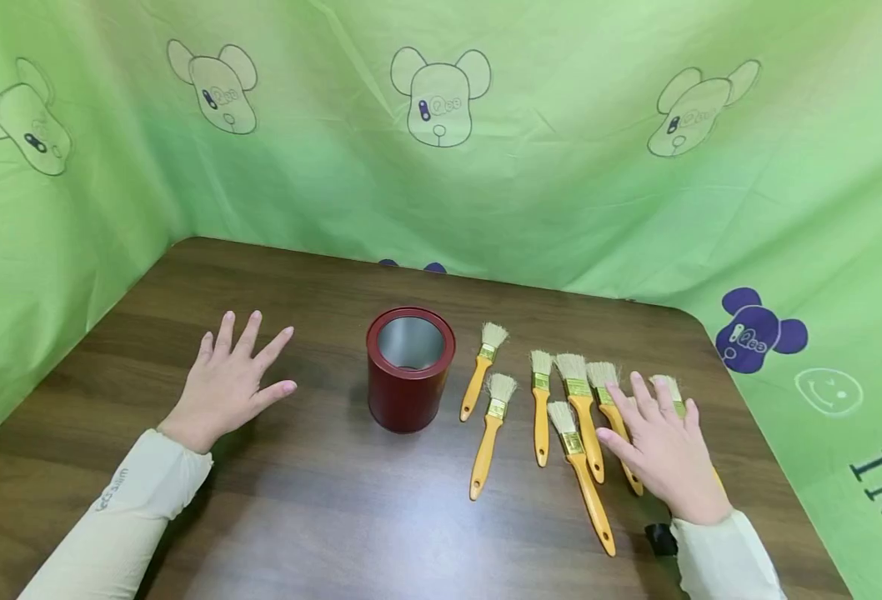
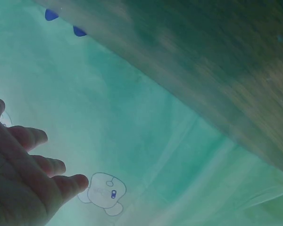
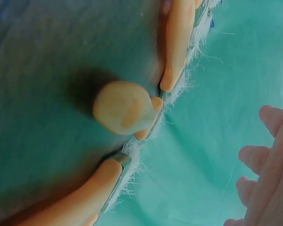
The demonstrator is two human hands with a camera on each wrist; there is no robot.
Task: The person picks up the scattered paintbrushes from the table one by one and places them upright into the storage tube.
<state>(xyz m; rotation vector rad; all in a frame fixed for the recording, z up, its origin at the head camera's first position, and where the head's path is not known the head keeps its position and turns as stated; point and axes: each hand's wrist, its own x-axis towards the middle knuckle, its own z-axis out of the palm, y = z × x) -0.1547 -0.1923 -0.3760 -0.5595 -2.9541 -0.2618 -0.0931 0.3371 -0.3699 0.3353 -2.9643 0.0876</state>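
Note:
My left hand (image 1: 223, 387) is held with fingers spread at the left of the table, holding nothing. To its right stands a dark red can (image 1: 405, 404), upright with an open top and a grey inside. My right hand (image 1: 666, 454) hovers with fingers spread over the right-hand brushes, partly hiding the rightmost paintbrush (image 1: 669, 387). Several yellow-handled paintbrushes with pale bristles lie between the can and this hand, among them one paintbrush (image 1: 474, 387) close to the can and another paintbrush (image 1: 582, 483) nearest the front. The right wrist view shows brush handles (image 3: 80, 200) beside the hand.
The brown wooden table (image 1: 298, 517) has rounded far corners. A green curtain (image 1: 321, 167) with bear-head drawings hangs behind it and at both sides. A small black object (image 1: 662, 539) lies beside the right wrist.

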